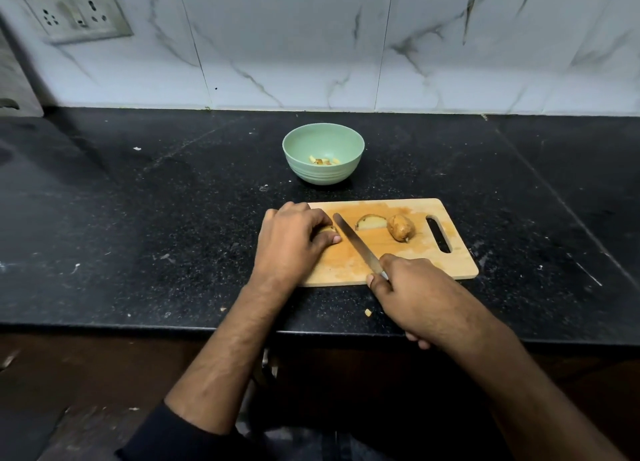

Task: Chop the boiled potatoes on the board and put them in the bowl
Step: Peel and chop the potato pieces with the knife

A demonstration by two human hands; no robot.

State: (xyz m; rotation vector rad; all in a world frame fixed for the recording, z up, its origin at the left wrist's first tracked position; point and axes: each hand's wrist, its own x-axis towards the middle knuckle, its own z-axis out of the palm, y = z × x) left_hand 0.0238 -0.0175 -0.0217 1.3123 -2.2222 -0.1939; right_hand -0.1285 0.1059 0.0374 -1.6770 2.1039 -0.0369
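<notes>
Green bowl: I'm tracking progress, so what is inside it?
A few chopped potato pieces lie at the bottom of the green bowl. Its near wall may hide more.

Left hand [294,239] pins a potato piece [325,230], seemingly; right hand [412,287] holds knife [356,244].

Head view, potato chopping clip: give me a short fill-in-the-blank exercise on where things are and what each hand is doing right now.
1. The right hand grips the handle of a ____.
2. The left hand holds a potato piece at the ____ end of the wooden cutting board.
3. The cut potato pieces already lie in the green ____.
4. A potato half and a whole potato wait between the blade and the board's ____ slot.

Missing words: knife; left; bowl; handle
</notes>
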